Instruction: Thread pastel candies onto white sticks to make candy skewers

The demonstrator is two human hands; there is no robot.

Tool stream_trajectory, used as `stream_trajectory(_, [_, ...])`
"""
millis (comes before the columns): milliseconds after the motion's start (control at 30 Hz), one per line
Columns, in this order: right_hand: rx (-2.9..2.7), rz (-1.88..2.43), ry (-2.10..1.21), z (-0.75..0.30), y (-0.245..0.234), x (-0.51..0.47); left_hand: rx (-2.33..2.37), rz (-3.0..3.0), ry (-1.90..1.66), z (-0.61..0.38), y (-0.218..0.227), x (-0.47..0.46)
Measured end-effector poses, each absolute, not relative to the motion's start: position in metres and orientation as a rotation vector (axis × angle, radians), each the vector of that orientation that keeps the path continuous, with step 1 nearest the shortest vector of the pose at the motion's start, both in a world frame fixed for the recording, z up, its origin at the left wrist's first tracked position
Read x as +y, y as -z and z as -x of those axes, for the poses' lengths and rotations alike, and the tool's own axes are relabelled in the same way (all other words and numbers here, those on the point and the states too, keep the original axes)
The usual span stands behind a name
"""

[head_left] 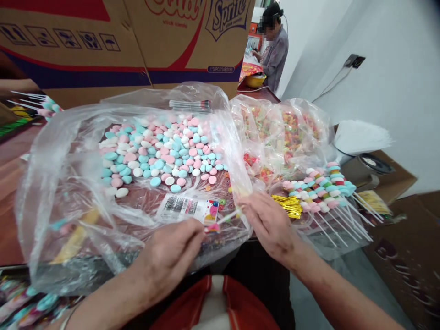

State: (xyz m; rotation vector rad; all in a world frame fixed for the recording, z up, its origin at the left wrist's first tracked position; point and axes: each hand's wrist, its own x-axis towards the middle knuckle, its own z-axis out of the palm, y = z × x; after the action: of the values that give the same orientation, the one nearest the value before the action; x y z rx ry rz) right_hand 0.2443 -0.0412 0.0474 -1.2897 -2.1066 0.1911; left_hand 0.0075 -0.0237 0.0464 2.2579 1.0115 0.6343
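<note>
My left hand (173, 250) is closed, its fingertips pinching a small pink, multicoloured candy (213, 228). Just to the right, my right hand (270, 224) is closed on a thin white stick (228, 216), which slants down toward that candy. Whether stick and candy touch, I cannot tell. Both hands are over the near edge of a clear plastic bag (137, 247) spread on the table. Behind them lies a printed label card (187, 208) with coloured dots. Beyond the card is a heap of pink, blue and white candies (161, 151).
Bags of gummy candies (285, 128) lie at the back right. Nearer are gold twist ties (288, 206) and several candy skewers (323, 188). A large carton (120, 50) stands behind the heap. White sticks (360, 135) rest at the right. Another person (277, 50) works farther back.
</note>
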Motion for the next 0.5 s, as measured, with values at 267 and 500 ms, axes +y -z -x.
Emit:
stream_trajectory(267, [-2.631, 1.490, 0.261, -0.226, -0.025, -0.015, 1.214, -1.332, -0.780, 0.012, -0.066, -0.014])
stream_trajectory(500, [-2.550, 1.397, 0.181, -0.232, -0.023, -0.024, 1.223, -1.240, -0.825, 0.016, -0.058, -0.018])
